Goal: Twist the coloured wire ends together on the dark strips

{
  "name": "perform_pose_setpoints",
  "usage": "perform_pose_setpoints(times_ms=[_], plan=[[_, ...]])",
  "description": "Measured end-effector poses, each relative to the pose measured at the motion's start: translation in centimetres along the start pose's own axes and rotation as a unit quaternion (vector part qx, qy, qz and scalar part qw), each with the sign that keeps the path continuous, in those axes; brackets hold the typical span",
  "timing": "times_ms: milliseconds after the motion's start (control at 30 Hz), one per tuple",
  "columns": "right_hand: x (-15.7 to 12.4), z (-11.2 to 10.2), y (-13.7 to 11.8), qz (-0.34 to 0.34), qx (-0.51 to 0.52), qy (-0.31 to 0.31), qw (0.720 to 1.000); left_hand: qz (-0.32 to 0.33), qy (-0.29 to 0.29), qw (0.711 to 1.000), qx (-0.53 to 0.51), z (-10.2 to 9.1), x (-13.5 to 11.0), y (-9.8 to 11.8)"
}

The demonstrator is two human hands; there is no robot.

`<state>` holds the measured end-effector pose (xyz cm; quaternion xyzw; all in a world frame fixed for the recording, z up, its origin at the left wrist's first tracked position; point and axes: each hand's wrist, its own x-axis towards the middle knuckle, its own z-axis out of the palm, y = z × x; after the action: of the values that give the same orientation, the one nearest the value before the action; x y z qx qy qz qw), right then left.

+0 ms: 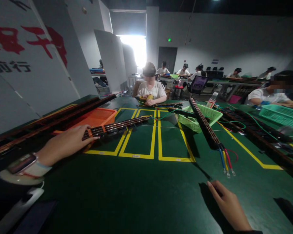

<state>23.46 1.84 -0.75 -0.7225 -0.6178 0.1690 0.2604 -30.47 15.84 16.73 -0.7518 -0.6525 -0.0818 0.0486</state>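
My left hand (65, 143) reaches forward and grips the near end of a long dark bar (119, 125), which juts out over the green table (127, 191) from an orange basket (97, 117). A watch sits on that wrist. My right hand (228, 203) rests low on the table near the front edge, fingers together and pointing left, with nothing visible in it. Just beyond it, another long dark bar (205, 125) slopes down from a green basket (200, 117) and ends in blue, yellow and red wires (226, 162).
Yellow tape rectangles (153, 136) mark the table centre. More long dark bars lie along the left edge (48, 122) and at the right (256, 130). A teal basket (280, 115) stands far right. A person sits opposite (150, 92), another at right, several more behind.
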Motion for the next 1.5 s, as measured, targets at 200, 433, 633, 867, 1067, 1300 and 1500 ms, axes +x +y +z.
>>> perform_pose_setpoints(times_ms=[200, 433, 633, 867, 1067, 1300, 1500], plan=[[-0.2, -0.2, -1.3, -0.024, -0.034, 0.001, 0.999, 0.066, -0.094, 0.993, 0.029, 2.2, -7.3, 2.3], [0.9, 1.4, -2.7, -0.244, -0.085, 0.053, 0.965, 0.165, -0.193, 0.967, -0.03, 2.8, -10.1, 3.1], [2.7, 3.4, -3.5, -0.365, -0.149, 0.021, 0.919, 0.245, -0.2, 0.947, -0.052, 6.4, -8.7, 2.2], [3.0, 3.6, -4.9, -0.36, -0.098, -0.008, 0.928, 0.207, -0.048, 0.977, 0.009, 9.0, -8.0, 3.8], [2.7, 3.3, -5.3, -0.348, -0.074, -0.027, 0.934, 0.163, -0.131, 0.948, -0.239, 6.0, -10.3, 13.4], [2.7, 3.2, -5.0, -0.326, -0.029, -0.047, 0.944, 0.129, -0.429, 0.656, -0.608, 8.5, -11.2, 24.8], [2.3, 3.0, -5.8, -0.293, 0.018, -0.043, 0.955, 0.012, -0.521, 0.462, -0.718, 13.2, -12.3, 30.0]])
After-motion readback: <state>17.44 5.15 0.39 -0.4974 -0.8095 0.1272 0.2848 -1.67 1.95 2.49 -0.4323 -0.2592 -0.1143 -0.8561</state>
